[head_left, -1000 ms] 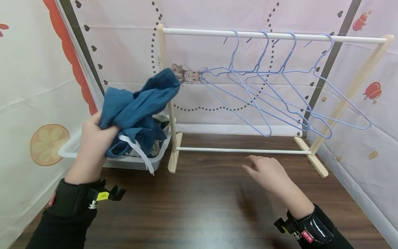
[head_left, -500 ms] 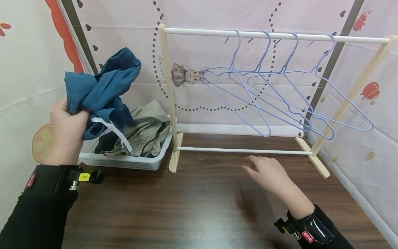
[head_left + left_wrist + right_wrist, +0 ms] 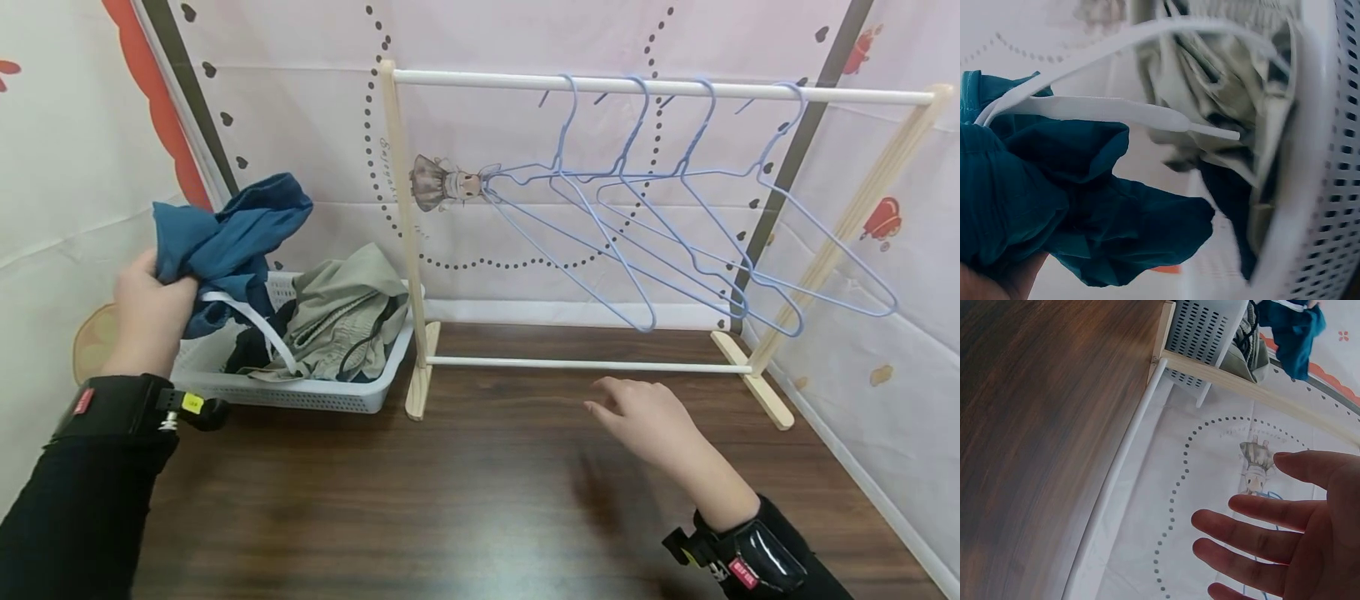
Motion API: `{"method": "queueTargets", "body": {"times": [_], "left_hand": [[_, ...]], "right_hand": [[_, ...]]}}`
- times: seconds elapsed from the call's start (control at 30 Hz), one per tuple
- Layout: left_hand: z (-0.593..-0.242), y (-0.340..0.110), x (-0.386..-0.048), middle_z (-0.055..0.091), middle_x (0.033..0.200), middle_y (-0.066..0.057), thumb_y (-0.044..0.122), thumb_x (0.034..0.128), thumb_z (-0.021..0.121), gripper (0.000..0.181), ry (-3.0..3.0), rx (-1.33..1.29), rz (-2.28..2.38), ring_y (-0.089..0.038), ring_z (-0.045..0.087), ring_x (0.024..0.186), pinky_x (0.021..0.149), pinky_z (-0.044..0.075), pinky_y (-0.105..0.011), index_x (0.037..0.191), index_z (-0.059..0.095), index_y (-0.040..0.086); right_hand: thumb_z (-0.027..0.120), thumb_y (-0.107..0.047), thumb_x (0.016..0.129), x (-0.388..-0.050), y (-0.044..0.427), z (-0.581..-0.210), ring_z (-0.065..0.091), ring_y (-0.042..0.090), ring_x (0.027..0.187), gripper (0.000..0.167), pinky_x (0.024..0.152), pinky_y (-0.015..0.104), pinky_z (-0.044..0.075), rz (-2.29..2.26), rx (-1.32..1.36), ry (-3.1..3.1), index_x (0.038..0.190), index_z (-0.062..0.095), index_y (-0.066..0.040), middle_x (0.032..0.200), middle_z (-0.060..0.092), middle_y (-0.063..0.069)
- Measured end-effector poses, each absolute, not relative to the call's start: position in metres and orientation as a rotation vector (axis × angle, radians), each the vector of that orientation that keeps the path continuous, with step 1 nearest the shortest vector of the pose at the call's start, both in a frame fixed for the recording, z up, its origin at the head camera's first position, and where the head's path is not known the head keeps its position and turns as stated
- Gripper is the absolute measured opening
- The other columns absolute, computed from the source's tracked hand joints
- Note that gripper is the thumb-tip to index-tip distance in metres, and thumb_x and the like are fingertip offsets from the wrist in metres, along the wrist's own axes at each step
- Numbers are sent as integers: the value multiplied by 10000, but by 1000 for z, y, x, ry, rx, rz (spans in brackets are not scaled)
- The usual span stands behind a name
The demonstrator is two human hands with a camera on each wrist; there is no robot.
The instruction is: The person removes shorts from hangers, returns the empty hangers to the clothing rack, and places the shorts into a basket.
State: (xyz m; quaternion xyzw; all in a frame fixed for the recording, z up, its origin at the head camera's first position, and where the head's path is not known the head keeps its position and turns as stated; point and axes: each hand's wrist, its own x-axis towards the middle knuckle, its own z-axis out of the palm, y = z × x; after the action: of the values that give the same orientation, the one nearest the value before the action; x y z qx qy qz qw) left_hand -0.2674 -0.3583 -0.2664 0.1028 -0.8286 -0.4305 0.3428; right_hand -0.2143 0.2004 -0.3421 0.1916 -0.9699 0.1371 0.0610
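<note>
In the head view my left hand (image 3: 148, 321) grips a bunched pair of blue drawstring shorts (image 3: 228, 237) above the left part of a white basket (image 3: 300, 395). A white drawstring (image 3: 262, 327) hangs from the shorts towards a khaki garment (image 3: 348, 308) in the basket. The left wrist view shows the blue cloth (image 3: 1116, 219) close up, with the drawstring's tip (image 3: 1213, 131) hanging free. My right hand (image 3: 651, 421) holds nothing in front of the rack's lower bar. Its fingers (image 3: 1247, 534) are spread and relaxed in the right wrist view.
A small wooden clothes rack (image 3: 414, 242) stands right of the basket. Several blue wire hangers (image 3: 637, 179) hang from its white top rail (image 3: 480, 79). Dark cloth (image 3: 251, 346) lies in the basket. A brown wooden tabletop (image 3: 450, 500) spreads in front; printed fabric walls surround it.
My left hand has carried the blue shorts leftward, then lowered them slightly, uncovering the khaki garment in the basket. The right hand has stayed in place.
</note>
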Motion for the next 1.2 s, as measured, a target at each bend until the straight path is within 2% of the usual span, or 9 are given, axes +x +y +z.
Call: {"method": "queueTargets", "body": {"times": [0.2, 0.3, 0.6, 0.7, 0.77, 0.83, 0.93, 1.07, 1.2], "left_hand": [[-289, -376, -279, 423, 963, -68, 145, 933, 468, 147, -2292, 345, -1094, -229, 368, 852, 690, 297, -342, 932, 446, 0], [-298, -379, -281, 418, 1002, -110, 130, 941, 450, 128, -2340, 339, -1088, -264, 361, 876, 708, 291, -360, 955, 448, 3], [-321, -386, -284, 418, 928, -194, 77, 936, 429, 126, -2436, 287, -1022, -294, 368, 835, 686, 289, -381, 876, 420, -33], [-325, -388, -286, 479, 1039, -271, 118, 957, 437, 202, -2486, 288, -989, -365, 429, 916, 742, 349, -461, 980, 466, -80], [-327, -388, -287, 489, 1167, -336, 183, 984, 434, 336, -2543, 287, -964, -447, 465, 1030, 827, 378, -556, 1123, 472, -121], [-328, -387, -289, 423, 1300, -396, 253, 1000, 433, 503, -2614, 298, -938, -526, 422, 1173, 932, 344, -639, 1289, 404, -158], [-329, -383, -292, 243, 1413, -451, 334, 1003, 432, 732, -2713, 321, -961, -582, 278, 1294, 1029, 253, -664, 1450, 147, -170], [-331, -374, -298, -55, 1466, -462, 350, 979, 474, 936, -2787, 331, -974, -613, 65, 1346, 1060, 161, -680, 1462, -196, -90], [-335, -365, -303, -209, 1441, -452, 324, 978, 461, 933, -2897, 274, -835, -648, -27, 1320, 1019, 165, -726, 1456, -255, -36]], "right_hand": [[561, -386, 984, -213, 200, -343, 661, 188, 823, 432, 776, 458, 510, 404, 599, -2936, 1234, 638, -42, 919, 699, 7], [554, -387, 987, -212, 200, -344, 665, 192, 836, 434, 786, 463, 510, 404, 610, -2938, 1240, 634, -43, 935, 702, 8], [562, -384, 983, -212, 199, -346, 656, 159, 804, 429, 770, 449, 509, 414, 611, -2937, 1233, 637, -44, 881, 691, -25], [566, -380, 982, -212, 199, -346, 658, 161, 811, 419, 774, 449, 509, 418, 611, -2930, 1227, 641, -49, 891, 694, -20], [571, -368, 981, -213, 198, -346, 658, 165, 815, 408, 777, 448, 509, 418, 607, -2922, 1224, 643, -48, 896, 695, -13], [573, -360, 981, -214, 198, -347, 656, 164, 814, 403, 782, 447, 508, 419, 603, -2920, 1226, 644, -48, 892, 693, -12], [571, -356, 982, -215, 196, -347, 651, 160, 807, 403, 786, 445, 504, 417, 604, -2924, 1231, 643, -47, 881, 688, -17], [569, -364, 982, -215, 194, -347, 646, 147, 794, 404, 785, 439, 501, 410, 610, -2926, 1229, 644, -54, 875, 684, -27], [573, -364, 980, -215, 192, -346, 639, 128, 772, 400, 768, 425, 505, 412, 620, -2922, 1225, 645, -55, 854, 678, -38]]}}
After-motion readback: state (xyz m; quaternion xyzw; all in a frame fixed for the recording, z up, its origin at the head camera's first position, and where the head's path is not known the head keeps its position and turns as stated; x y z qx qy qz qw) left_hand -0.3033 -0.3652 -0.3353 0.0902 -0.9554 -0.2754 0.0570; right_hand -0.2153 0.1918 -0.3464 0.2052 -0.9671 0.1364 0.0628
